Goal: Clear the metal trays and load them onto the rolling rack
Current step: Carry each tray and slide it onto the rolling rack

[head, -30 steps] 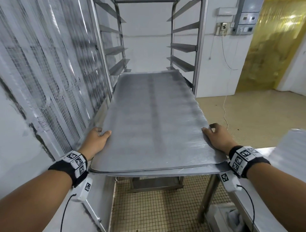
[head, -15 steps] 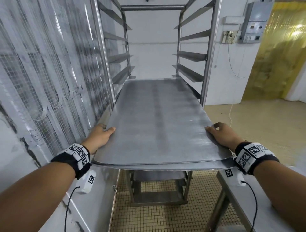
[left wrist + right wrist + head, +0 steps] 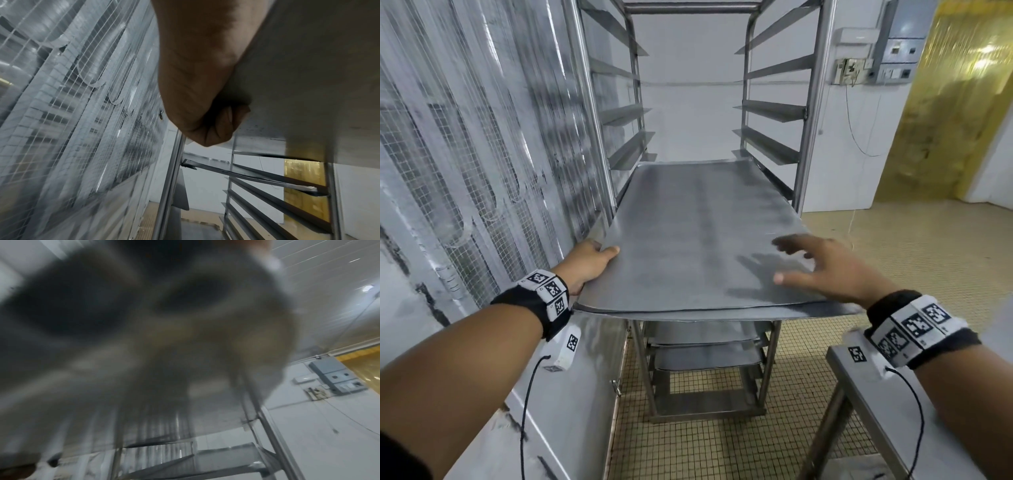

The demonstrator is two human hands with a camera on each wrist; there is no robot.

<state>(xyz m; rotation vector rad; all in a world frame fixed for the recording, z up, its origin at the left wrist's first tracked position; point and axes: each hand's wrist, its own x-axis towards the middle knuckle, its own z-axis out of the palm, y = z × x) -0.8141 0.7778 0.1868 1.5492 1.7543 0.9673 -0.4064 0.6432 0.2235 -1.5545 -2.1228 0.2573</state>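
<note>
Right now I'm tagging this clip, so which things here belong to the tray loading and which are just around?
Job:
metal trays
rolling rack
left hand gripping the trays' edge
right hand spread open above them

Just around:
steel table
wall electrical boxes
yellow strip curtain

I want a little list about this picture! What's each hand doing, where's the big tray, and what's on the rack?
left hand: grips the left edge of the metal trays, thumb on top
right hand: open, fingers spread above the near right corner; touch unclear, blurred
metal trays: two stacked, far end inside the rolling rack, near end sticking out
rolling rack: upper rails bare; more trays on lower rails
table: steel, at lower right
</note>
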